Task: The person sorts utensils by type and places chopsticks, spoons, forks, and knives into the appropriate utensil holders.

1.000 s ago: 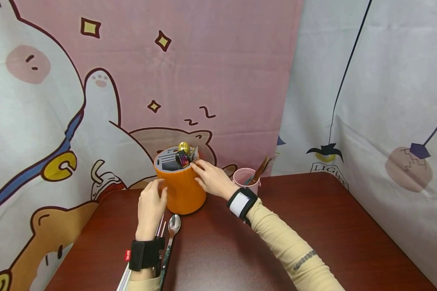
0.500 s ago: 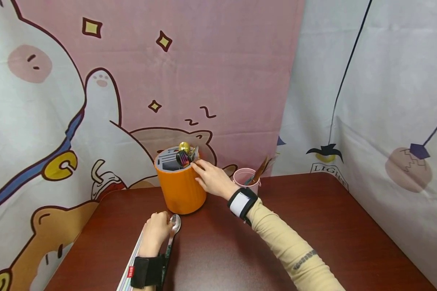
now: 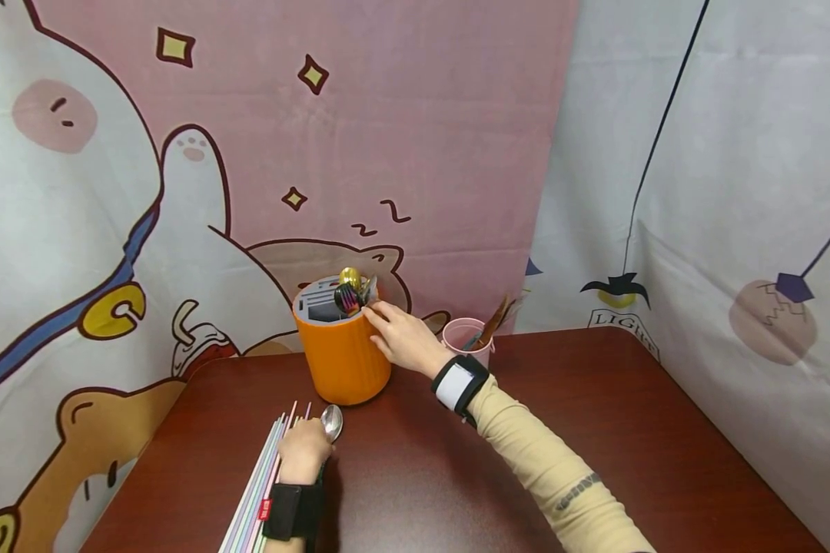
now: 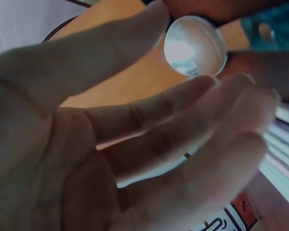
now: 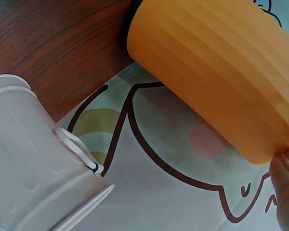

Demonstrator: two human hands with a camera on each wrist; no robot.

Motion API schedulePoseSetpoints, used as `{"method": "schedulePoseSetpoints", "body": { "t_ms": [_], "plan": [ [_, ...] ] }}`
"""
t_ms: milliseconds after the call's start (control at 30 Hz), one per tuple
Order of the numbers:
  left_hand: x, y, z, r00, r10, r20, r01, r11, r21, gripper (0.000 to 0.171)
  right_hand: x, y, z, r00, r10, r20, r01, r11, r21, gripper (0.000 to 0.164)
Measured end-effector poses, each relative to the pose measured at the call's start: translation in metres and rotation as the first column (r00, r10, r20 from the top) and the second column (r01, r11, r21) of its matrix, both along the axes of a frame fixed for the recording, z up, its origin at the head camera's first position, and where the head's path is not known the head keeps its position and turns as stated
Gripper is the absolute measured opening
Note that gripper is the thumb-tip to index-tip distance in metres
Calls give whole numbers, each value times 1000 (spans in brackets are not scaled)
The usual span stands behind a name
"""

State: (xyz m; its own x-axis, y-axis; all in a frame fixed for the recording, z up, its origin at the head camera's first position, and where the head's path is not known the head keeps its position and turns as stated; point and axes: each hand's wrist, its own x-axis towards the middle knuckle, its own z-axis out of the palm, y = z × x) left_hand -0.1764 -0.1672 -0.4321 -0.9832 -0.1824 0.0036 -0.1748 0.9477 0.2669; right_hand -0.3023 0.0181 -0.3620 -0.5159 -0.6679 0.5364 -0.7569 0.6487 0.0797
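Note:
In the head view my left hand (image 3: 306,447) is low over the table beside a metal spoon (image 3: 331,423) with a dark green handle. The left wrist view shows the fingers (image 4: 168,108) and thumb extended and apart, with the spoon's shiny bowl just beyond the tips. A bundle of pastel chopsticks or straws (image 3: 257,488) lies left of that hand. My right hand (image 3: 406,336) rests its fingertips on the rim of an orange utensil holder (image 3: 346,365) with a grey slotted top. A gold spoon (image 3: 349,278) and a dark fork (image 3: 347,299) stick out of it.
Right of the holder stands a small pink bucket (image 3: 462,332) with brown and clear utensils (image 3: 493,326) leaning in it. A dark red-brown table (image 3: 526,453) spans the front. Printed cloth (image 3: 415,153) hangs behind and at the sides.
My left hand has come down from beside the holder toward me, to the spoon and the bundle. My right hand has stayed at the holder's rim.

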Motion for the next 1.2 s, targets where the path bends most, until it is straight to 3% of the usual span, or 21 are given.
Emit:
{"method": "schedulePoseSetpoints", "body": {
  "t_ms": [267, 567, 1200],
  "plan": [
    [-3, 6, -7, 997, 55, 58, -55, 998, -7, 20, -1, 0, 2, 1000, -11, 17, 11, 1000, 2, 48],
    [-6, 4, -14, 995, 63, 77, -64, 998, 2, 19, -1, 0, 0, 1000, -13, 4, 13, 1000, 4, 47],
    [-5, -2, -16, 998, -6, 70, 5, 1000, 4, 15, -2, -1, -1, 1000, -12, 3, 12, 1000, 4, 47]
  ]
}}
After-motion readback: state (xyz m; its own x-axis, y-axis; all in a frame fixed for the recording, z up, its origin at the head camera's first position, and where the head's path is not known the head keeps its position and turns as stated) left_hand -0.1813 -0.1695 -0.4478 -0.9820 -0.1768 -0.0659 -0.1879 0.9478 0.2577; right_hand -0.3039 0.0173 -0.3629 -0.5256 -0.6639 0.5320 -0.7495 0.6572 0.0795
